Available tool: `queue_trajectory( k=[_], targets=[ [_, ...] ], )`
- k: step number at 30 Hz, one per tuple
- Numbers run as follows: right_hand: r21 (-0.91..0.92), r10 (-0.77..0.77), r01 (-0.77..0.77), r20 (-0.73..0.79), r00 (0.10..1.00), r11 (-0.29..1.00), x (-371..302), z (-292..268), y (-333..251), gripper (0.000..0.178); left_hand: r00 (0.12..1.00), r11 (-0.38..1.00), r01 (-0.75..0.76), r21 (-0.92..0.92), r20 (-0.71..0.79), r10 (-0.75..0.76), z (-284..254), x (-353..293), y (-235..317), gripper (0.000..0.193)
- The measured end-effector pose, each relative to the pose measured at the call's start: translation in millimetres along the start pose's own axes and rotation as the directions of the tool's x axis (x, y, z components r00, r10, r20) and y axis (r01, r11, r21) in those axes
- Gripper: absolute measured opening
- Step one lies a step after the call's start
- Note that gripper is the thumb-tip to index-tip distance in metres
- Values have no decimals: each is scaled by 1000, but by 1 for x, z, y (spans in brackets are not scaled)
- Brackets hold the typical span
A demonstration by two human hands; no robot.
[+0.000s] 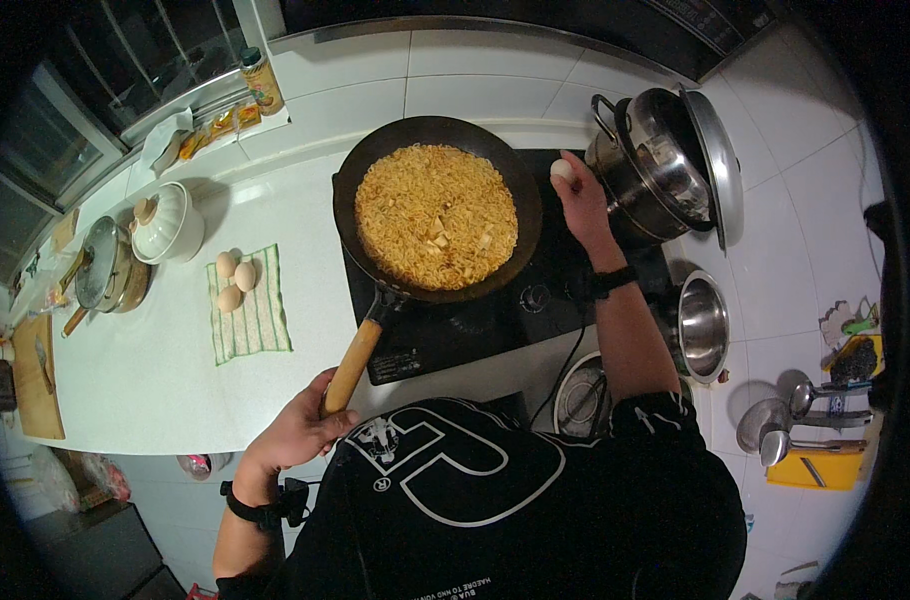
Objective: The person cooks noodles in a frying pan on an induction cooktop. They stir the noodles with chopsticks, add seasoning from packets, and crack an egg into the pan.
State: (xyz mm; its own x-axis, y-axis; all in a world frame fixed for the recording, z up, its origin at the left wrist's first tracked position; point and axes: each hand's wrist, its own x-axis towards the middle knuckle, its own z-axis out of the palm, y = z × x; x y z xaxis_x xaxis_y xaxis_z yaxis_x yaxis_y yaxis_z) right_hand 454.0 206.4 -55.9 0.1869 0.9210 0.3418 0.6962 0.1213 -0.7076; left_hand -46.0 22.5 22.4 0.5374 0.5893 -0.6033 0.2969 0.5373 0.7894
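A dark wok (527,200) full of cooked noodles (435,215) with a few pale chunks sits on the black cooktop (405,350). Its wooden handle (355,362) points toward me, and my left hand (303,425) is wrapped around the handle's end. Beyond the wok's right rim, my right hand (583,205) holds a pale egg (563,171) between its fingers, apart from the wok. Three brown eggs (237,281) lie together on a green-edged striped cloth (265,335) on the white counter to the left.
Right of the cooktop stand a steel pot (625,175) with a lid leaning on it and a metal bowl (703,325). A white lidded pot (175,225), a glass-lidded saucepan (120,270) and a cutting board (37,390) occupy the left counter. Ladles (775,445) hang at far right.
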Motion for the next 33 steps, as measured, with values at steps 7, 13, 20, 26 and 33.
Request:
queue_trajectory(
  k=[7, 13, 20, 26, 33],
  targets=[
    [-113, -49, 66, 147, 988, 991, -5, 8, -8, 45, 1000, 998, 7, 57, 10, -8, -1, 0, 5, 67],
    [189, 96, -110, 79, 992, 976, 0, -10, -33, 47, 999, 996, 43, 80, 13, -44, -7, -2, -3, 66],
    [552, 179, -383, 388, 904, 740, 12, -33, -97, 38, 943, 937, -216, 275, -192, 274, -46, 4, 26, 56],
    [370, 70, -329, 566, 821, 869, 18, -7, -158, 39, 733, 561, -532, 634, 13, 680, -55, 79, 117, 48],
    [386, -70, -211, 599, 798, 898, 15, 32, -189, 39, 445, 158, -701, 696, 253, 859, -10, 172, 175, 55]
  ],
)
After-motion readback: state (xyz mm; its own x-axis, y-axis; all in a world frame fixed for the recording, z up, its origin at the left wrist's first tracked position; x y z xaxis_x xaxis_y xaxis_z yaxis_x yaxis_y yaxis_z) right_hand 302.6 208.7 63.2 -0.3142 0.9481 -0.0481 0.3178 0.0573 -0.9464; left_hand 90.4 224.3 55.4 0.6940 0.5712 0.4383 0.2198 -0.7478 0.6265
